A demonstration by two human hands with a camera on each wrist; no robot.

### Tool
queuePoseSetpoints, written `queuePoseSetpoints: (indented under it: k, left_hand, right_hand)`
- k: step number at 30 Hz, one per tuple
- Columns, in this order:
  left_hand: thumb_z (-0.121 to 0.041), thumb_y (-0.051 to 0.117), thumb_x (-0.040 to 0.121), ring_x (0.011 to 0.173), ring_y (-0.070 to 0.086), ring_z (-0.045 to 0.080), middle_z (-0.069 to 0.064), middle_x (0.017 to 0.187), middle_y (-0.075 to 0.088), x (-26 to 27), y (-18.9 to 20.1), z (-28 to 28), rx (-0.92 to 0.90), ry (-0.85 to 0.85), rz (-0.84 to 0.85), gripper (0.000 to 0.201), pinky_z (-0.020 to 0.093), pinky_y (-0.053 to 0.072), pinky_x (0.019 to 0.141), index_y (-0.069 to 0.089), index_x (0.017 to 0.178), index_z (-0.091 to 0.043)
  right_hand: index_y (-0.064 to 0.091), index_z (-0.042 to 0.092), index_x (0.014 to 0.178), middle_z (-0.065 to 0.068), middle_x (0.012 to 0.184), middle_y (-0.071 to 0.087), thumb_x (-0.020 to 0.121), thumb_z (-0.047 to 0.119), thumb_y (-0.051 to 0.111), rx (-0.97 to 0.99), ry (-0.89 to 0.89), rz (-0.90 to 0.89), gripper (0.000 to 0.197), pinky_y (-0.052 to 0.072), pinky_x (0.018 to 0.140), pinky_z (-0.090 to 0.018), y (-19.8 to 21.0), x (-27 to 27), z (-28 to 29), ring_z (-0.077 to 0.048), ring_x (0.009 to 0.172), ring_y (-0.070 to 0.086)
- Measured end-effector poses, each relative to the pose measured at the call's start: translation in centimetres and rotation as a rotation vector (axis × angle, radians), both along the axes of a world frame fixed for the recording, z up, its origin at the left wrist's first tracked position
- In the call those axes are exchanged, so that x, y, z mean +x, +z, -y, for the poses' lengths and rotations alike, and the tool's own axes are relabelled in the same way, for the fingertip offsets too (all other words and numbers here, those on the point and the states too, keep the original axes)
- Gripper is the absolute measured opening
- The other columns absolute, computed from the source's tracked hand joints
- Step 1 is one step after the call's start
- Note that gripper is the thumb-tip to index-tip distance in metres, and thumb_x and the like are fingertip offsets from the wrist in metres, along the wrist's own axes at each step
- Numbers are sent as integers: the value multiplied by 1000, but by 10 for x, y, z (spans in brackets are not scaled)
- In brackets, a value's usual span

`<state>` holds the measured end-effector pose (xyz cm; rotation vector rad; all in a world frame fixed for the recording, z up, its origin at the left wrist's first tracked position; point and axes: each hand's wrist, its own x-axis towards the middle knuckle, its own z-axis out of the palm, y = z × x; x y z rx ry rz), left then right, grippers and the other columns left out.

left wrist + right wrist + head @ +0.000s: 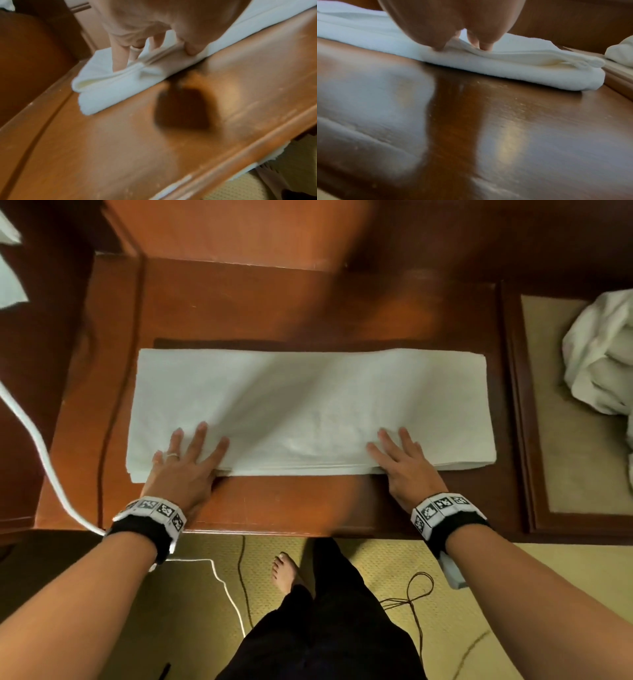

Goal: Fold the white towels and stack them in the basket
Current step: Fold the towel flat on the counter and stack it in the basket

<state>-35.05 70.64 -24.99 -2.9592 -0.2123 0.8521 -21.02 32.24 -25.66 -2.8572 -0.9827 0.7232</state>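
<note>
A white towel (308, 405) lies folded into a long band across the wooden table (274, 501). My left hand (191, 457) is at its near left edge, with fingers (118, 63) straight on top and the thumb tucked at the edge. The top layer bunches between them in the left wrist view. My right hand (400, 460) holds the near right edge of the towel (522, 70) the same way, and there the top layer rises slightly between the thumb and the fingers (485, 45). No basket is in view.
A crumpled white towel (599, 354) lies on a tan-lined surface (575, 474) to the right of the table. More white cloth (10, 278) shows at the far left. A white cable (41, 446) hangs down the left side, and thin cords trail on the floor by my bare foot (284, 570).
</note>
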Motion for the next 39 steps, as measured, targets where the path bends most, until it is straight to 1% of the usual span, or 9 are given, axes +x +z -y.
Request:
queuePoseSetpoints:
  k: [4, 6, 8, 11, 15, 21, 28, 34, 39]
  left_hand:
    - [-66, 22, 94, 151, 10, 42, 15, 166, 1, 13, 22, 14, -18, 65, -5, 77, 59, 23, 118, 13, 157, -24]
    - [-68, 17, 93, 148, 21, 42, 18, 158, 26, 21, 26, 36, -46, 30, 52, 79, 61, 26, 117, 35, 146, -13]
    - [-68, 11, 93, 148, 23, 40, 18, 157, 30, 34, 23, 60, -114, 9, 124, 80, 59, 26, 117, 35, 147, -14]
    - [-70, 9, 95, 153, 6, 32, 12, 167, 4, 57, 12, 91, -200, 8, 177, 78, 55, 13, 122, 7, 159, -25]
    - [-77, 9, 92, 153, -12, 31, 8, 165, -21, 78, -3, 111, -200, -28, 143, 81, 61, 9, 120, -17, 156, -34]
    - [-88, 13, 82, 152, -17, 32, 4, 160, -34, 85, -8, 114, -150, 2, 79, 94, 66, 12, 116, -25, 152, -37]
    - [-91, 27, 75, 153, -10, 30, 2, 164, -21, 95, -1, 112, -167, 43, 58, 102, 63, 15, 117, -14, 154, -40]
    - [-94, 25, 64, 150, 11, 33, 8, 163, 6, 106, 6, 114, -151, 63, 73, 106, 60, 23, 116, 15, 153, -38]
    - [-87, 22, 79, 138, 34, 40, 10, 154, 30, 116, 11, 105, -161, 69, 137, 90, 54, 31, 114, 34, 148, -29]
  right_hand:
    - [47, 15, 144, -7, 157, 34, 89, -2, 51, 130, 66, 49, 58, 32, 112, -53, 5, -4, -2, -40, 146, 22]
    - [67, 11, 122, -9, 136, 59, 93, 20, 52, 267, 96, 182, 33, 50, 98, -46, 11, -11, 12, -35, 128, 53]
    - [70, 15, 106, -6, 117, 70, 94, 36, 41, 283, -73, 201, 38, 56, 79, -39, 23, -5, 19, -30, 104, 67]
    - [62, 13, 101, -8, 109, 65, 98, 33, 38, 130, -460, 212, 31, 42, 71, -36, 28, 32, 29, -34, 96, 58]
    - [56, 10, 126, -15, 134, 48, 96, 26, 49, -21, -812, 215, 35, 43, 91, -49, 23, 67, 53, -39, 119, 43]
    - [41, 10, 137, -18, 136, 44, 88, 45, 62, -4, -1003, 24, 64, 42, 99, -49, 22, 84, 74, -40, 124, 45]
    - [50, 3, 126, -17, 123, 59, 78, 44, 78, 107, -1112, -171, 68, 44, 79, -35, 32, 105, 86, -36, 111, 57]
    - [69, 10, 106, -9, 108, 71, 70, 38, 85, 175, -1166, -406, 48, 55, 87, -39, 28, 119, 95, -29, 94, 67]
    - [64, 6, 109, -7, 108, 68, 79, 13, 77, 288, -1047, -297, 33, 44, 78, -29, 54, 150, 88, -21, 88, 58]
